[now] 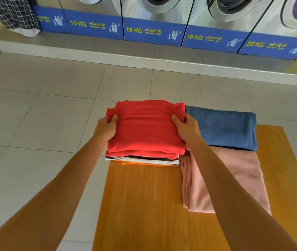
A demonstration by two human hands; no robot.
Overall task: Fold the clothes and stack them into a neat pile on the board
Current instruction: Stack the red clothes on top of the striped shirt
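Board (144,205) w/ pink cloth (234,178), clothes pile (144,161)

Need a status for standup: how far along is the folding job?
Done: a striped garment lies folded at the pile's base on the board. In hand: both hands, left and right, grip the folded red garment on top. Left: the blue towel and pink cloth lie beside the pile, unstacked.
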